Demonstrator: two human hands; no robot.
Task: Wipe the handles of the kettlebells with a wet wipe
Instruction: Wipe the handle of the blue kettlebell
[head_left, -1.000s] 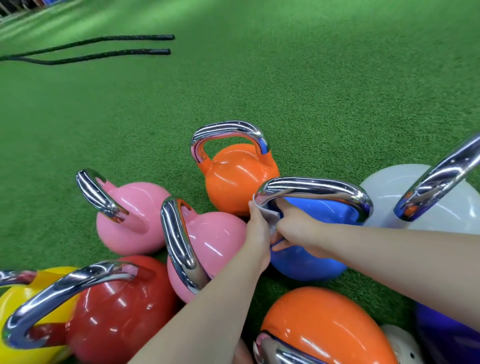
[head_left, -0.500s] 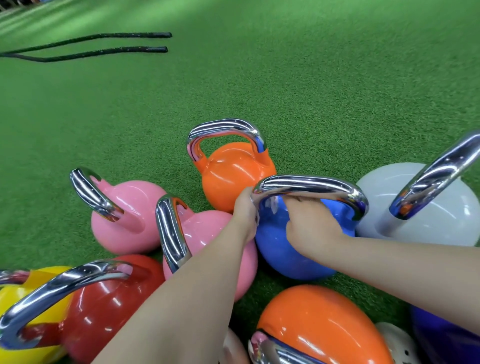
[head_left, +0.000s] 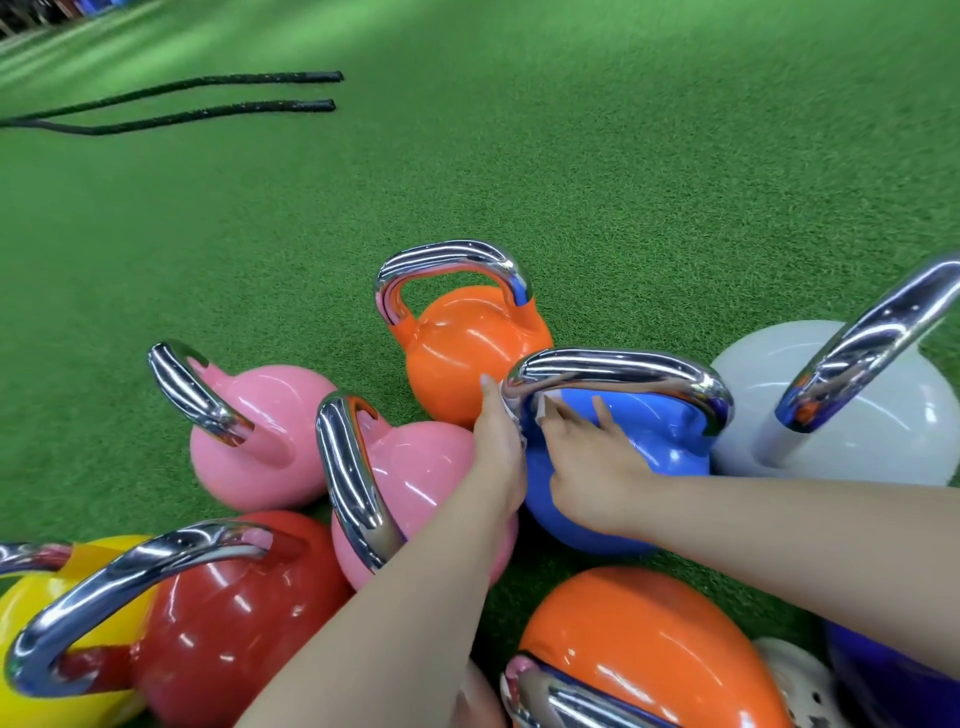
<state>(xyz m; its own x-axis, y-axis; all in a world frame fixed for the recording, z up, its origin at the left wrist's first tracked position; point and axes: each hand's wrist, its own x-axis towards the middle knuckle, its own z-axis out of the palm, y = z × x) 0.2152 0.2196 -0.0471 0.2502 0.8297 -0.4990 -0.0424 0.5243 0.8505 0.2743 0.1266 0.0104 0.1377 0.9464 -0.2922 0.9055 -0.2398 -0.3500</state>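
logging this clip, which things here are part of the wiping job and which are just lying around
Part of the job: wet wipe, blue kettlebell and its chrome handle, left hand, right hand, and the other kettlebells awaiting wiping.

Lying about: black battle ropes on the green turf.

Open turf (head_left: 571, 156) fills the upper frame, only two ropes (head_left: 208, 98) at upper left. Kettlebells (head_left: 467, 343) crowd the lower half, with narrow gaps between their handles (head_left: 353, 478).
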